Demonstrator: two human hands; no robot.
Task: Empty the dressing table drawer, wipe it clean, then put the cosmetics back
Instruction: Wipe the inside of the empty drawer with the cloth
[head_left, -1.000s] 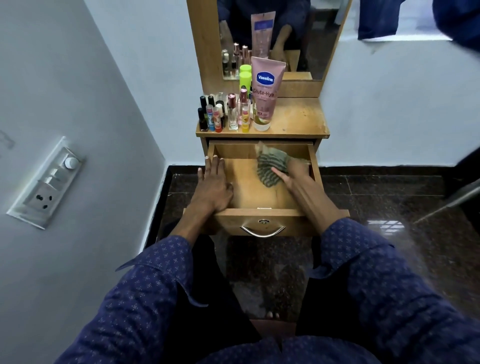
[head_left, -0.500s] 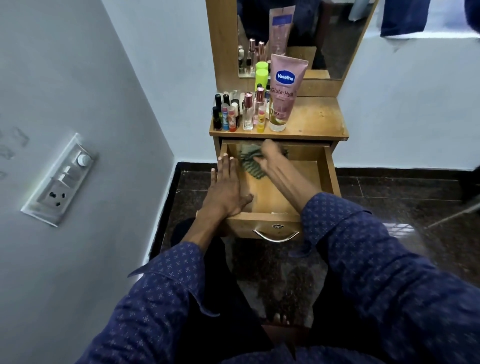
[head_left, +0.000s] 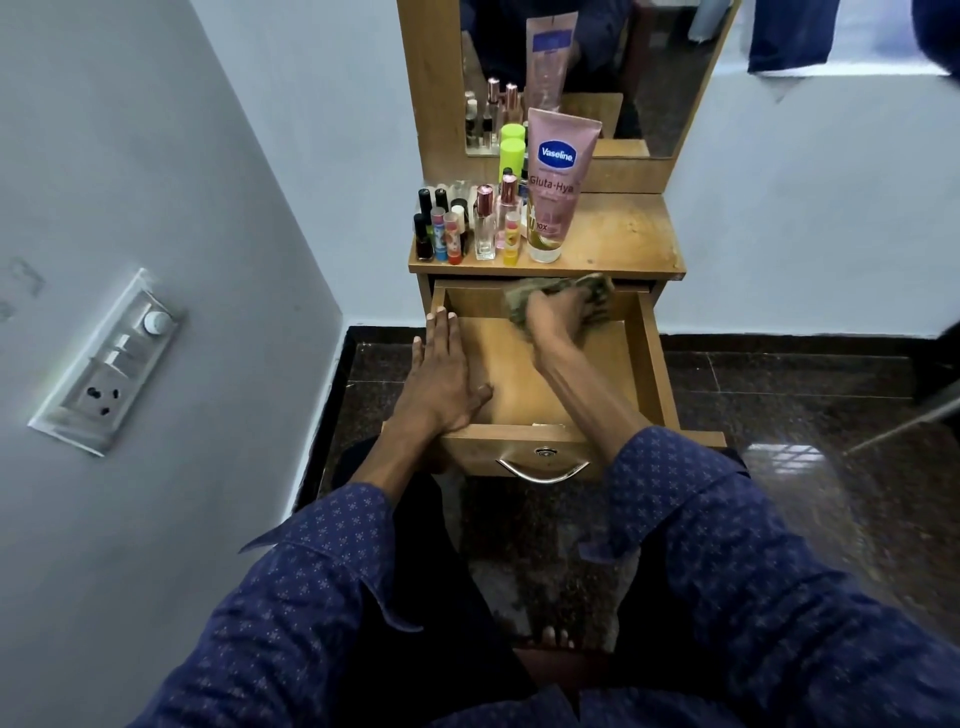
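The drawer (head_left: 652, 364) stands pulled out, its top open to reach. The left hand (head_left: 441, 376) lies flat over its left side, the right hand (head_left: 553, 314) with a cloth (head_left: 592, 291) fills the back. Bottles (head_left: 467, 228) crowd the tabletop's (head_left: 618, 234) left; its right is bare.

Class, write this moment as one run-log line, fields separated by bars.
step: wiping drawer | right hand: grips cloth at back wall | left hand: flat on left rim | cosmetics: on tabletop

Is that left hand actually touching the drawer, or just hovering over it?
Touching. The head view shows the left hand lying flat on the drawer, along its left side wall, fingers straight, no gap visible.
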